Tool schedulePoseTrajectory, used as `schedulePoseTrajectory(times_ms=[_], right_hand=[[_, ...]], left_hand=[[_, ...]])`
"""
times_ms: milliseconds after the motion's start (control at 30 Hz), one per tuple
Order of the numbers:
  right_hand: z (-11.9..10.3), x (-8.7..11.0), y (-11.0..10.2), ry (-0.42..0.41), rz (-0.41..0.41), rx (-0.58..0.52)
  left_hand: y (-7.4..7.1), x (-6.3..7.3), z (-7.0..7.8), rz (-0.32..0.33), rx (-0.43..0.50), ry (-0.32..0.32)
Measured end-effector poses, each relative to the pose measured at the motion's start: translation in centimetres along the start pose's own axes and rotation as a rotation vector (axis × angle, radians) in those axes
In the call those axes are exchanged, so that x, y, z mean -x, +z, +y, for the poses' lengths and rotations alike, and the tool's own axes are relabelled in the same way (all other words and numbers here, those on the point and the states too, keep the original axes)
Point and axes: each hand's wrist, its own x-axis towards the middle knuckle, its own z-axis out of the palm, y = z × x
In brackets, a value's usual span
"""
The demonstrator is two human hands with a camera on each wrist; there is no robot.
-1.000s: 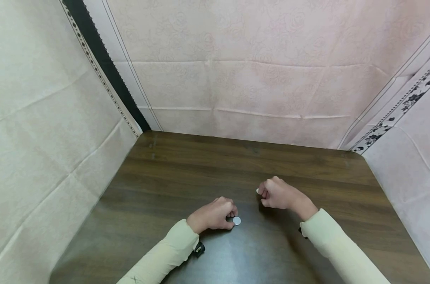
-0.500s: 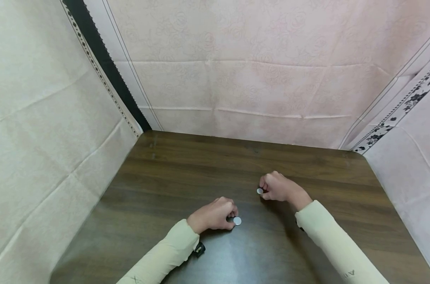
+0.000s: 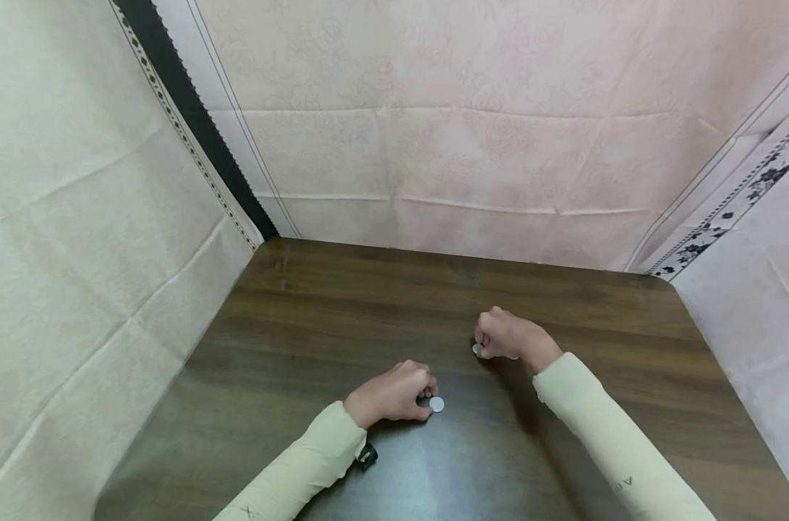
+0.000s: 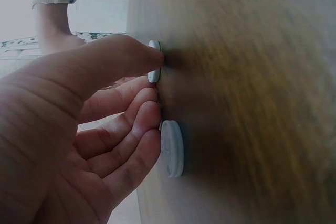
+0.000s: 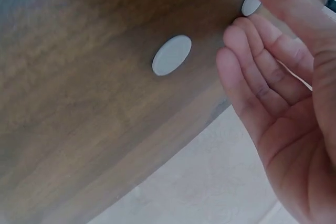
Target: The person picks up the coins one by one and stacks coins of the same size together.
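In the head view my left hand (image 3: 397, 394) is low over the brown table, thumb and index finger pinching a round white disc (image 3: 437, 404) by its edge. The left wrist view shows a second white disc (image 4: 172, 149) with a ridged rim, beside the little finger. Farther back and to the right, my right hand (image 3: 508, 337) pinches another white disc (image 3: 477, 349) between thumb and fingertips. One more pale disc (image 5: 172, 55) lies flat on the table beyond that hand's curled fingers; from the head only a sliver shows under the palm.
The wooden table (image 3: 342, 304) meets a pink patterned cloth (image 3: 466, 145) at its back edge. Pale cloths hang along the left side (image 3: 108, 289) and the right side (image 3: 758, 289). A dark strip (image 3: 199, 123) runs down the back left corner.
My right hand has shifted slightly toward the back of the table, and its disc shows more of its face than a second ago. A white sliver now shows beneath that palm. The left hand barely moves.
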Motion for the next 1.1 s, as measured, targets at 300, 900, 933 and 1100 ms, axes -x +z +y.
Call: schedulePoseTrajectory(times_ms=[300, 900, 933, 1100], right_hand=[[0.0, -0.9, 0.6, 0.017, -0.016, 0.143], [0.1, -1.1, 0.8, 0.002, -0.014, 0.248], [0.0, -1.0, 0.7, 0.005, -0.015, 0.243], [-0.2, -0.6, 0.3, 0.015, -0.013, 0.226]], left_hand=[[-0.1, 0.0, -0.1, -0.010, 0.005, -0.003], [-0.1, -0.1, 0.2, -0.013, -0.004, -0.003], [-0.1, -0.1, 0.2, -0.012, -0.005, -0.001], [-0.1, 0.0, 0.1, -0.009, -0.004, 0.004]])
